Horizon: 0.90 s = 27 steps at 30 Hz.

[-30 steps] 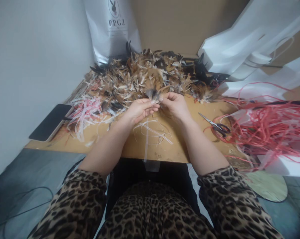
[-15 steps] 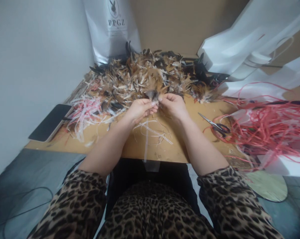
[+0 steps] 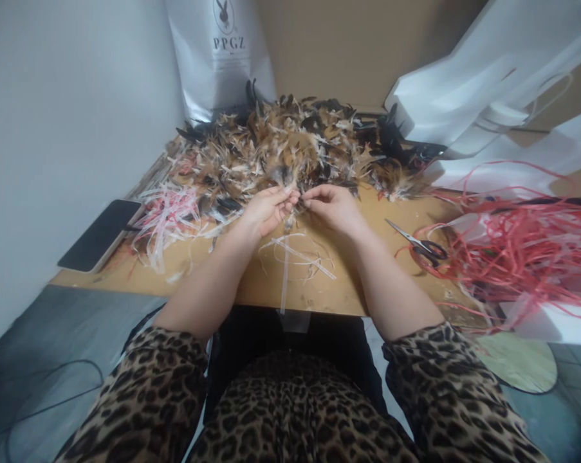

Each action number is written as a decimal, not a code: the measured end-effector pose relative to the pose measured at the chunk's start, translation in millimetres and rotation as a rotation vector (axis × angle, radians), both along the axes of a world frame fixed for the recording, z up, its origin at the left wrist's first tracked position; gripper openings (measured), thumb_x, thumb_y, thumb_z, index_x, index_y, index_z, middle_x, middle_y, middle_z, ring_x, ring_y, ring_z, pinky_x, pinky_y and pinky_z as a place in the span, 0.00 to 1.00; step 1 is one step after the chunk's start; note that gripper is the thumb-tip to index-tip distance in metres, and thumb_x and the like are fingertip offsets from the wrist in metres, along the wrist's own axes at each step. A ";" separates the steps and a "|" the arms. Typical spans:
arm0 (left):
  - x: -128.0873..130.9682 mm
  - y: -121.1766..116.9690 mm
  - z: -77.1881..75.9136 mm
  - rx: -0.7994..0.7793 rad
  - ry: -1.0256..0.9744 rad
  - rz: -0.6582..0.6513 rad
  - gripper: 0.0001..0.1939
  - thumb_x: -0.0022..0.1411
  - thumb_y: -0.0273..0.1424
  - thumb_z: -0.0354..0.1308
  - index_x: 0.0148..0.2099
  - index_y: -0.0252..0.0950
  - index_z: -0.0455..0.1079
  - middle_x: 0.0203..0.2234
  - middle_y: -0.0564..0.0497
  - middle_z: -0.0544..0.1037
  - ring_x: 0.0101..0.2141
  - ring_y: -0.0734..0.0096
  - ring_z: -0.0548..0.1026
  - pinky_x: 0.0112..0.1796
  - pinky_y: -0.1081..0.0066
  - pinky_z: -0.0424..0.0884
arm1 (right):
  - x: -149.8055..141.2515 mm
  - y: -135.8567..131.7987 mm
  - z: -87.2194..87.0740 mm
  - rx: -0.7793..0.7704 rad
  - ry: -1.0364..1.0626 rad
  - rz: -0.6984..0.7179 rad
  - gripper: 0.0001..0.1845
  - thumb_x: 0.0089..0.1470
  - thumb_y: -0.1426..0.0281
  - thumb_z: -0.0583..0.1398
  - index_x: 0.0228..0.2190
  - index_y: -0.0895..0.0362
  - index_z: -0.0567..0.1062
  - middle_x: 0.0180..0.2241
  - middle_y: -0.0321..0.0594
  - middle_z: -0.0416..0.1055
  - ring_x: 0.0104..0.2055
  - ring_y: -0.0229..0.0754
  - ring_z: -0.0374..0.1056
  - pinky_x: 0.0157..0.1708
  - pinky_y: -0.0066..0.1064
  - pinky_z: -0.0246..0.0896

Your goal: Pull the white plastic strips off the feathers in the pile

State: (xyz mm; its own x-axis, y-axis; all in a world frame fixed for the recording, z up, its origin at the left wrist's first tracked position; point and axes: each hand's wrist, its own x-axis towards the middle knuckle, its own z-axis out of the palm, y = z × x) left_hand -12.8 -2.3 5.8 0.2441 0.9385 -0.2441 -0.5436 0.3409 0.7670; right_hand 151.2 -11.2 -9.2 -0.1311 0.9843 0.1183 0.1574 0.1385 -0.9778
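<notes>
My left hand [image 3: 267,209] and my right hand [image 3: 332,204] meet at the near edge of a big heap of brown, black and white feathers [image 3: 290,145] on a wooden table [image 3: 251,283]. Both hands are pinched. A small tuft of grey-brown feathers [image 3: 281,175] stands up from my left fingertips. My right fingertips pinch something small beside it that I cannot make out. Loose clear plastic strips [image 3: 295,254] lie on the table just under my hands.
Scissors [image 3: 418,241] lie right of my right hand, beside a tangle of red strands [image 3: 516,247]. Pink and white strips [image 3: 167,215] and a dark phone [image 3: 100,235] lie at the left. A white PPGZ bag [image 3: 222,54] and white bags [image 3: 488,83] stand behind.
My hands have drawn slightly apart and shifted a little left. The feather tuft now sits over my left fingertips rather than between both hands.
</notes>
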 end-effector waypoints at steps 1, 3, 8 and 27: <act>-0.2 -0.2 0.9 0.011 0.012 0.014 0.10 0.64 0.18 0.52 0.31 0.26 0.71 0.21 0.51 0.77 0.19 0.86 0.73 0.23 0.86 0.68 | 0.3 -0.2 -1.5 0.110 -0.149 0.003 0.08 0.46 0.69 0.63 0.31 0.58 0.78 0.24 0.35 0.72 0.25 0.35 0.64 0.30 0.30 0.60; -1.1 -0.4 2.3 0.033 0.042 0.034 0.09 0.64 0.19 0.54 0.31 0.27 0.71 0.22 0.50 0.77 0.20 0.86 0.73 0.23 0.86 0.67 | -0.5 -2.0 -2.5 0.316 -0.471 0.055 0.08 0.49 0.71 0.61 0.31 0.58 0.79 0.32 0.40 0.74 0.34 0.39 0.67 0.38 0.33 0.61; -3.3 0.9 1.5 0.052 0.107 0.059 0.04 0.61 0.23 0.60 0.33 0.29 0.72 0.24 0.50 0.79 0.21 0.86 0.73 0.22 0.86 0.66 | -11.8 -9.1 0.3 0.476 -1.118 0.210 0.14 0.57 0.70 0.55 0.37 0.57 0.81 0.42 0.48 0.74 0.46 0.48 0.65 0.44 0.38 0.54; -8.3 5.3 -4.8 0.144 0.186 0.144 0.07 0.58 0.29 0.64 0.33 0.30 0.72 0.28 0.48 0.81 0.22 0.84 0.75 0.22 0.85 0.65 | -13.9 -1.1 -8.0 0.311 -0.879 0.082 0.09 0.50 0.73 0.57 0.27 0.61 0.78 0.32 0.47 0.77 0.36 0.44 0.68 0.38 0.36 0.57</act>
State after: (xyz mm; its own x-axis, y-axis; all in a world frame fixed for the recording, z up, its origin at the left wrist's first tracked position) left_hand -21.1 3.0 1.0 0.0694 0.9886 -0.1340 -0.4242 0.1508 0.8929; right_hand 137.3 -12.3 -17.2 -0.3662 0.9087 0.2003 0.8008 0.4174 -0.4296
